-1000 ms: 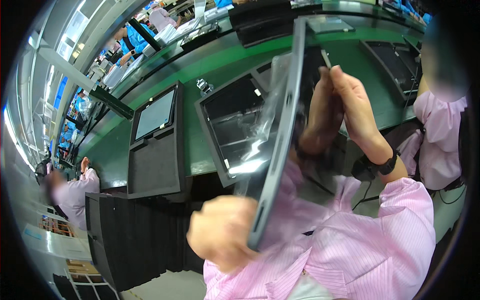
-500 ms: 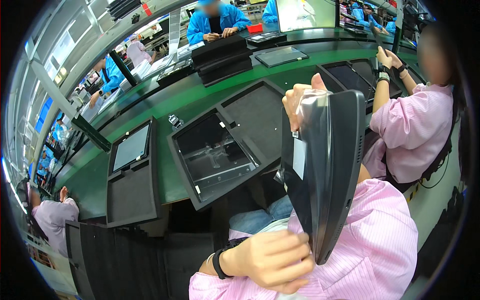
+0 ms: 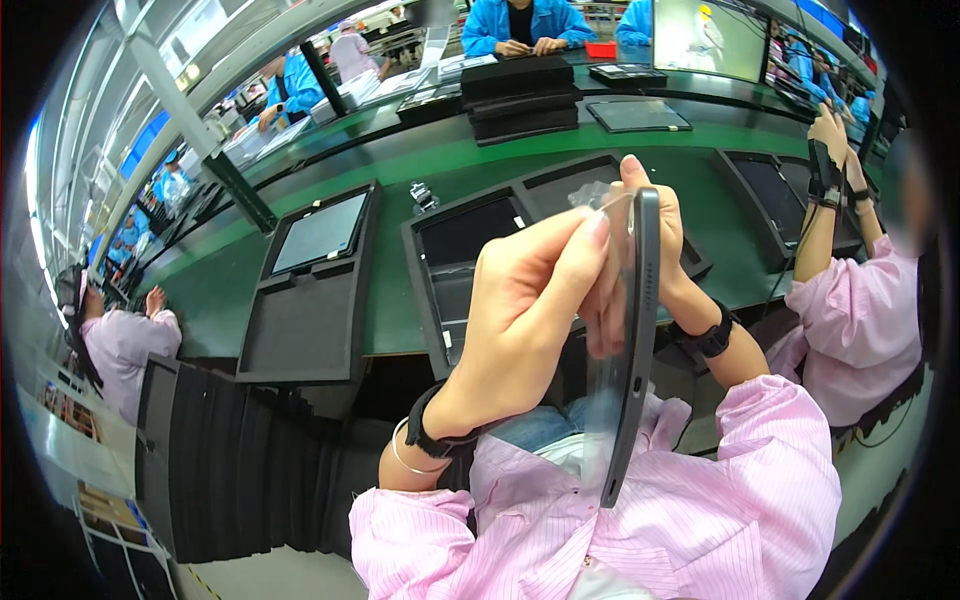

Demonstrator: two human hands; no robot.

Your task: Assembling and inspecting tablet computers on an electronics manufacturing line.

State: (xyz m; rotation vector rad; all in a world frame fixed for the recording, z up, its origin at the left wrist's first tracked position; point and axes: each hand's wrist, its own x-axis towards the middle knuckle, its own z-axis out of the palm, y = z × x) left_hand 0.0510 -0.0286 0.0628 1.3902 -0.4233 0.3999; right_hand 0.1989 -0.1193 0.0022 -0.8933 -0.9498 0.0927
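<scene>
A dark tablet point(image 3: 640, 350) stands nearly edge-on in front of my chest, its long side with slots and a port facing me. My right hand point(image 3: 657, 222) grips its upper end from the far side, thumb up. Clear film point(image 3: 602, 400) hangs along the left face of the tablet, loose at the top. My left hand point(image 3: 530, 305) is closed on the film's upper edge, thumb and fingers pinched together beside the tablet's top. Behind my hands lies a black foam tray point(image 3: 424, 305), partly hidden by them.
Left of it, another foam tray point(image 3: 300, 335) holds a tablet point(image 3: 320, 233) on the green bench point(image 3: 200, 300). A small metal object point(image 3: 424, 196) sits between the trays. Black trays are stacked at the back point(image 3: 520, 95) and lower left point(image 3: 240, 460). A co-worker point(image 3: 850, 310) sits close at right.
My left hand has risen from the tablet's lower end to pinch the film at the top. The tablet has turned from showing its broad face to nearly edge-on. My view has shifted.
</scene>
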